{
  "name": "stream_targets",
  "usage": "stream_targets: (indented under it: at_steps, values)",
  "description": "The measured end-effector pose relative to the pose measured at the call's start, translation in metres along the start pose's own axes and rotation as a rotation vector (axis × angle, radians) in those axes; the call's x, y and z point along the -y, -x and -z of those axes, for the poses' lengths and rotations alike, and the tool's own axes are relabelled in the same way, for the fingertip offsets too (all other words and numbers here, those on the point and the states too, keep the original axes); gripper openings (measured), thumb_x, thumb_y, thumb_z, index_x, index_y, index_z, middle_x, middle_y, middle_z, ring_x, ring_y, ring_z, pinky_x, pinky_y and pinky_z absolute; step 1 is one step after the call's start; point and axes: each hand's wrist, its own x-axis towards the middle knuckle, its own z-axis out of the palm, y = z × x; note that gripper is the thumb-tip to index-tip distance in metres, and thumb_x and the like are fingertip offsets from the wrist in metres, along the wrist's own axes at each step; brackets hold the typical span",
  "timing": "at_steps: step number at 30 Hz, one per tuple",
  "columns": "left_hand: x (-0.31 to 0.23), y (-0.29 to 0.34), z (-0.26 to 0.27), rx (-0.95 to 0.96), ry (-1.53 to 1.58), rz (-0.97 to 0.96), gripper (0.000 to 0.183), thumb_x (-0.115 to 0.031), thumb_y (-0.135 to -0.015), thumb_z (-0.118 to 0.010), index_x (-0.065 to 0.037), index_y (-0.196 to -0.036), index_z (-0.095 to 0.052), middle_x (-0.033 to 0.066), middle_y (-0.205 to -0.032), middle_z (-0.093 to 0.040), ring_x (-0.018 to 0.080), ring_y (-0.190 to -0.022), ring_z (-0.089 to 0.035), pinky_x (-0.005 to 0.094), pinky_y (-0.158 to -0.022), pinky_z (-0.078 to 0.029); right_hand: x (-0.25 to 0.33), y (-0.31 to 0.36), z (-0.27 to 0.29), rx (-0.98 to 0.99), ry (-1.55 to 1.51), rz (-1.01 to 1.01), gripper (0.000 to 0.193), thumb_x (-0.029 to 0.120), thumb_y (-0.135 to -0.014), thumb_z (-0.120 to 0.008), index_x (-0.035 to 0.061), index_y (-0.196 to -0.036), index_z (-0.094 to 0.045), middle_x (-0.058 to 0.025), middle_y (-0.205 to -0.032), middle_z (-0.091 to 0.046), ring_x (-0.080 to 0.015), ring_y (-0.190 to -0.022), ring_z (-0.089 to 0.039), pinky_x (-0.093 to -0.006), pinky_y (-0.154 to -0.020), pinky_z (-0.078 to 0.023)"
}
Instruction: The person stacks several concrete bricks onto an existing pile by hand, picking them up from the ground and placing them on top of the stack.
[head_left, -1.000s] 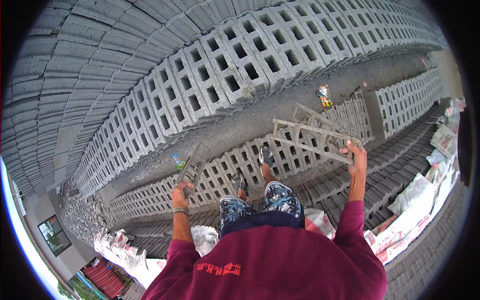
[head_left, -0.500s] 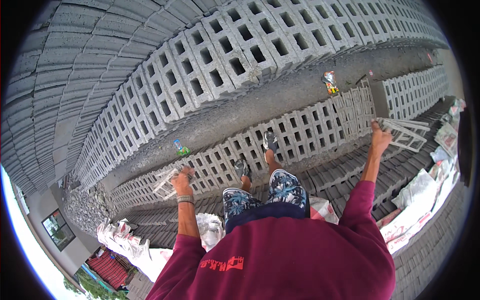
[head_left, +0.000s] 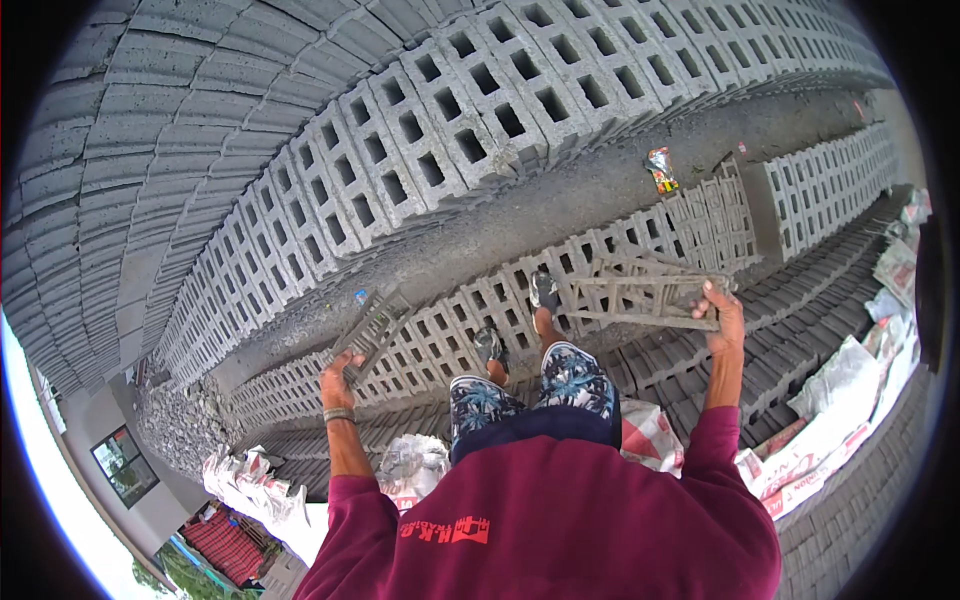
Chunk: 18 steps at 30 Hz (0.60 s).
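Concrete blocks (head_left: pixel 429 118), grey and hollow, are forming a long row that is curving across the upper part of the view, and stacked slabs (head_left: pixel 160 150) are filling the upper left corner. A strip of dusty ground (head_left: pixel 570 205) is running between that row and a lower row of blocks (head_left: pixel 510 290), where the person's shoes (head_left: pixel 545 290) are resting. The left hand (head_left: pixel 340 380) is gripping the near end of a slatted grey frame (head_left: pixel 380 322), which is tilting over the lower row. The right hand (head_left: pixel 722 315) is closing around the end of a longer barred frame (head_left: pixel 645 283), which is reaching leftward above the same row; whether it is one piece or several, I cannot tell. Slatted pieces (head_left: pixel 715 215) are lying on the lower row farther right, near a bright packet (head_left: pixel 661 170) on the ground. White sacks (head_left: pixel 840 380) are lining the right edge. At the left, gravel (head_left: pixel 185 420) is heaping up near a building's window (head_left: pixel 125 465), and red cloth (head_left: pixel 222 545) is showing below.
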Motion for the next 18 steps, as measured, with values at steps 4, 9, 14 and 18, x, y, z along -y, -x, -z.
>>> stream_targets:
  at_steps: [4,9,14,18]
  values:
    - [-0.034,0.011,0.107,0.001,0.235,-0.095,0.017,-0.012,-0.082,-0.069,0.003,-0.091,-0.066,0.0082,-0.077,-0.065,0.0194,-0.068,-0.063,0.0297,-0.067,-0.052,0.083,0.018,0.053,-0.256,0.386,0.243,0.021,0.017,-0.084,-0.079,0.0027,-0.094,-0.067,-0.0026,-0.070,-0.062,-0.0111,-0.054,-0.057,-0.0241,-0.050,-0.048]
    - [-0.031,0.002,0.070,-0.173,0.135,-0.110,0.020,-0.010,-0.081,-0.070,0.006,-0.093,-0.066,0.0111,-0.076,-0.067,0.0227,-0.067,-0.068,0.0322,-0.064,-0.055,0.120,-0.033,0.093,-0.346,0.631,0.466,0.029,0.019,-0.081,-0.081,-0.0028,-0.095,-0.068,-0.0048,-0.078,-0.065,-0.0132,-0.068,-0.059,-0.0270,-0.066,-0.047]
    - [0.054,0.011,-0.105,-0.049,-0.039,-0.041,0.016,-0.004,-0.079,-0.070,0.007,-0.091,-0.068,0.0154,-0.082,-0.070,0.0244,-0.066,-0.070,0.0349,-0.066,-0.062,-0.003,-0.060,-0.022,-0.313,0.704,0.590,0.033,0.016,-0.073,-0.082,-0.0086,-0.084,-0.063,-0.0067,-0.078,-0.065,-0.0127,-0.067,-0.052,-0.0298,-0.063,-0.044]
    - [0.022,0.097,-0.273,0.433,0.184,0.157,0.019,-0.007,-0.081,-0.075,0.005,-0.094,-0.068,0.0140,-0.082,-0.070,0.0245,-0.071,-0.070,0.0359,-0.071,-0.060,-0.158,0.039,-0.145,0.369,0.779,0.090,0.054,0.023,-0.066,-0.085,-0.0094,-0.104,-0.065,-0.0238,-0.107,-0.067,-0.0299,-0.110,-0.060,-0.0399,-0.100,-0.044]
